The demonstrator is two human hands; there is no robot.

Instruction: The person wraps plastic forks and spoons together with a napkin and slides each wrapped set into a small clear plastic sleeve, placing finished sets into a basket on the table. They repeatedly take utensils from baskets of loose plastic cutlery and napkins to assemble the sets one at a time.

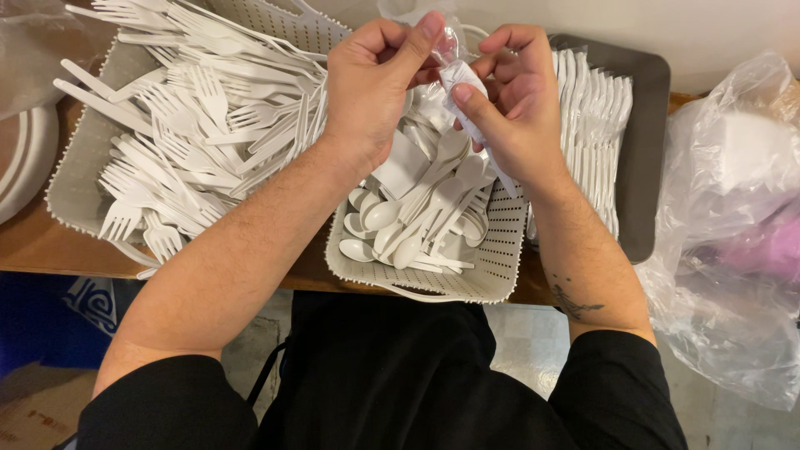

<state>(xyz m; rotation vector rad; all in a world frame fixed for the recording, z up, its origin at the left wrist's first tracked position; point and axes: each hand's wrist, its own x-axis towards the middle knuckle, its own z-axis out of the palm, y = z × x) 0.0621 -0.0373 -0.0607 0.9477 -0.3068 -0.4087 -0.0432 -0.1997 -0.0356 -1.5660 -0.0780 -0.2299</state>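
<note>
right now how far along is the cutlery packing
Done: none visible; no finished packs show. In hand: the left hand and right hand both grip one small clear wrapped pack over the spoon basket. Left: plenty loose, with the fork basket piled high, spoons below, and knives filling the grey tray.

Wooden table [33, 246], two perforated baskets [75, 196] [500, 258], grey tray [646, 150], plastic bags [733, 225], white plate [25, 158]

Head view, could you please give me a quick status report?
Left hand and right hand pinching a clear wrapped cutlery packet. Held above the spoon basket. Nothing in the way.
</note>
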